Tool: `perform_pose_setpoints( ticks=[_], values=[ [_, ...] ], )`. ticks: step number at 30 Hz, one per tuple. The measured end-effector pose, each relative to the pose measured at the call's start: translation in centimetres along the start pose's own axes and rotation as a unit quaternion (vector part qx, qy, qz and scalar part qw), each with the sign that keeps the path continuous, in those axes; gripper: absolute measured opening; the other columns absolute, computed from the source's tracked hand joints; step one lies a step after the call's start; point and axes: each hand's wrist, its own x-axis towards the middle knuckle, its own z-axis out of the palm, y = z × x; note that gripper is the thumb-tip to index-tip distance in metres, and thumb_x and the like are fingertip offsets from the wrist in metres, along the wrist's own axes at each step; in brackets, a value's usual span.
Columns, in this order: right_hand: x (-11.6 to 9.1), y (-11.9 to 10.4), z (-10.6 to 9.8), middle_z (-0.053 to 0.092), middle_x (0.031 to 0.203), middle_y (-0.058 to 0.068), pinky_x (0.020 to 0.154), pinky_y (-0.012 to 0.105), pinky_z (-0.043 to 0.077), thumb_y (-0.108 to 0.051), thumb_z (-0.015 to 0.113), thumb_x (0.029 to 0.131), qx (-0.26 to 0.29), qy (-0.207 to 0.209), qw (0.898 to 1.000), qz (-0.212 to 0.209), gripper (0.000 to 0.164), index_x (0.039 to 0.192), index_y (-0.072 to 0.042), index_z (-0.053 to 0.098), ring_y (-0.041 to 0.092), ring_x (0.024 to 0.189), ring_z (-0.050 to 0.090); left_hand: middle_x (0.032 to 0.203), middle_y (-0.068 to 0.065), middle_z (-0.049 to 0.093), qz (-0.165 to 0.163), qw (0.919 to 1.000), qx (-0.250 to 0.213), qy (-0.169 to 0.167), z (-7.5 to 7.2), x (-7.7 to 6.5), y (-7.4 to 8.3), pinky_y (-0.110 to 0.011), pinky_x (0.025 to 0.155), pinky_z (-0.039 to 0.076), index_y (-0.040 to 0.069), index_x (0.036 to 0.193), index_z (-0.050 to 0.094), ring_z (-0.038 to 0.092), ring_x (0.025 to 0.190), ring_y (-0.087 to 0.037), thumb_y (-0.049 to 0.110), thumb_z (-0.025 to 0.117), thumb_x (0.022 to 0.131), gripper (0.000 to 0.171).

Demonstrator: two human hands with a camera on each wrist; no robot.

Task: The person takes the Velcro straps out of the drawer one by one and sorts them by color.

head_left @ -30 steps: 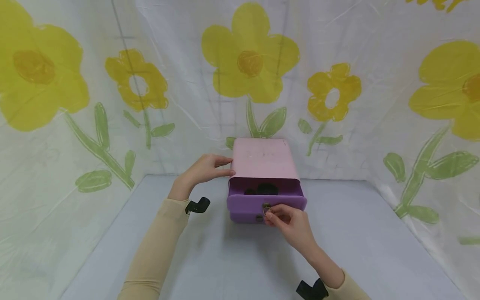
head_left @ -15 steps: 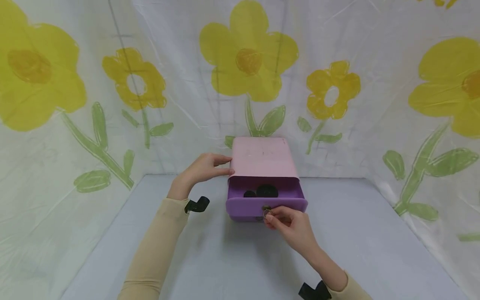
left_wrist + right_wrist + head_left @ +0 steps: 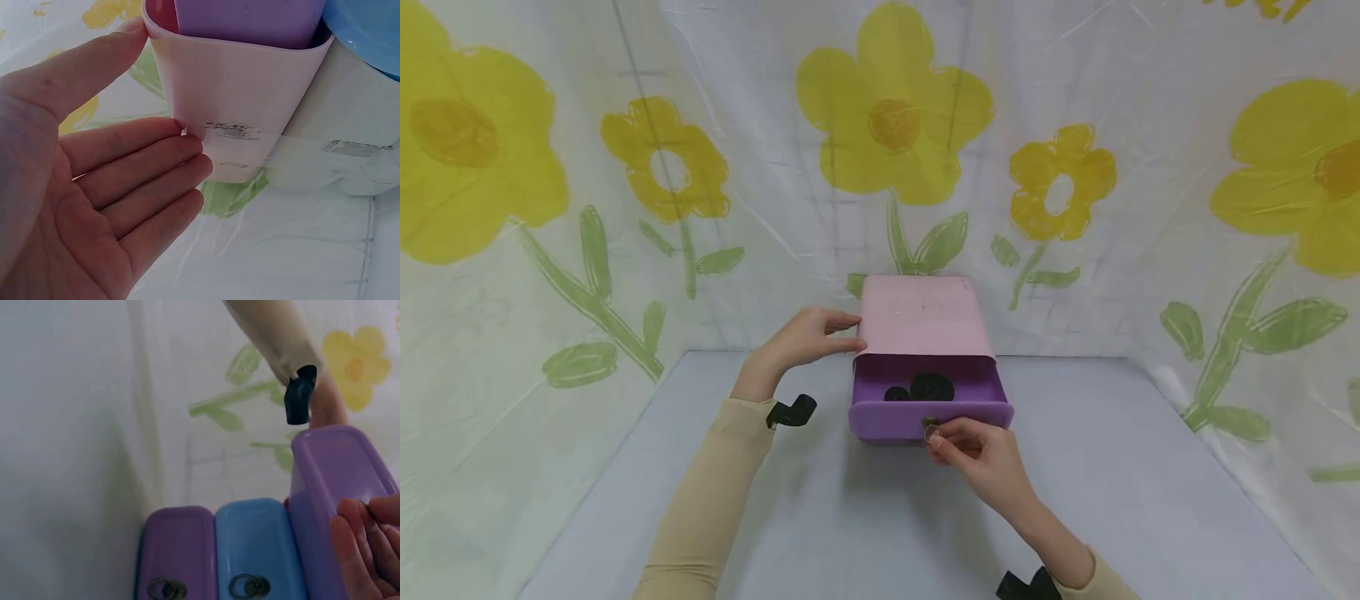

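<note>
A pink box casing [image 3: 917,321] stands at the back of the grey table [image 3: 820,533]. Its top purple drawer [image 3: 928,412] is pulled partway out, and two black round things [image 3: 922,388] lie inside. My right hand [image 3: 937,435] pinches the drawer's small metal ring pull [image 3: 932,431]. My left hand [image 3: 844,332] rests with straight fingers against the casing's left side. In the left wrist view the left hand's fingers [image 3: 164,164] press on the pink casing [image 3: 240,106]. The right wrist view shows the right hand's fingers [image 3: 362,544] beside the purple drawer [image 3: 334,475].
Below the open drawer sit a blue drawer [image 3: 256,540] and another purple drawer [image 3: 175,547], each with a ring pull. Flower-printed plastic sheeting [image 3: 550,208] walls in the table on three sides. Black straps [image 3: 790,412] sit on both wrists.
The purple drawer has slid a little further out toward me with my right hand, and more of the black things inside shows. My left hand has stayed on the casing.
</note>
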Motion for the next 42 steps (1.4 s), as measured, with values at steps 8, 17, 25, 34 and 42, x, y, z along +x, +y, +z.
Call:
perform_pose_setpoints(
  ticks=[8, 17, 25, 34, 42],
  values=[
    [-0.6, -0.3, 0.0, 0.073, 0.078, 0.011, 0.062, 0.027, 0.058, -0.006, 0.069, 0.085, 0.007, 0.0, 1.0, -0.008, 0.007, 0.083, 0.0, 0.069, 0.015, 0.066, 0.07, 0.133, -0.008, 0.058, 0.0, 1.0, 0.002, -0.003, 0.1, 0.0, 0.1, -0.04, 0.103, 0.045, 0.013, 0.133, 0.057, 0.055, 0.123, -0.025, 0.053, 0.068, 0.082, 0.066],
    [-0.7, 2.6, 0.0, 0.073, 0.08, 0.008, 0.062, 0.028, 0.059, -0.009, 0.07, 0.085, 0.017, -0.006, 1.0, -0.02, 0.005, 0.086, -0.004, 0.071, 0.012, 0.067, 0.07, 0.134, -0.008, 0.057, 0.001, 1.0, -0.001, 0.0, -0.1, 0.0, 0.1, -0.041, 0.103, 0.044, 0.014, 0.134, 0.056, 0.054, 0.124, -0.025, 0.055, 0.067, 0.082, 0.067],
    [-1.2, 2.8, 0.1, 0.074, 0.08, 0.008, 0.061, 0.029, 0.059, -0.011, 0.071, 0.085, 0.022, -0.012, 0.999, -0.02, 0.007, 0.087, -0.004, 0.071, 0.012, 0.066, 0.07, 0.134, -0.007, 0.057, -0.005, 1.0, -0.004, -0.002, -0.1, -0.1, 0.1, -0.04, 0.103, 0.044, 0.014, 0.133, 0.057, 0.054, 0.124, -0.025, 0.054, 0.068, 0.081, 0.066],
    [-1.3, 2.0, 0.0, 0.073, 0.079, 0.011, 0.06, 0.029, 0.058, -0.005, 0.069, 0.085, 0.019, -0.018, 0.999, -0.04, 0.004, 0.085, -0.001, 0.07, 0.013, 0.065, 0.07, 0.135, -0.008, 0.056, -0.004, 1.0, 0.0, -0.004, 0.0, 0.0, 0.1, -0.041, 0.103, 0.044, 0.013, 0.134, 0.055, 0.054, 0.124, -0.026, 0.053, 0.067, 0.083, 0.066],
    [-1.4, 3.2, 0.0, 0.073, 0.079, 0.008, 0.061, 0.029, 0.059, -0.011, 0.071, 0.085, 0.024, -0.021, 0.999, -0.025, 0.007, 0.086, -0.004, 0.071, 0.012, 0.066, 0.07, 0.134, -0.009, 0.058, 0.004, 1.0, 0.005, 0.001, 0.0, 0.0, 0.1, -0.041, 0.102, 0.045, 0.013, 0.134, 0.056, 0.055, 0.123, -0.025, 0.053, 0.067, 0.082, 0.066]
  ],
)
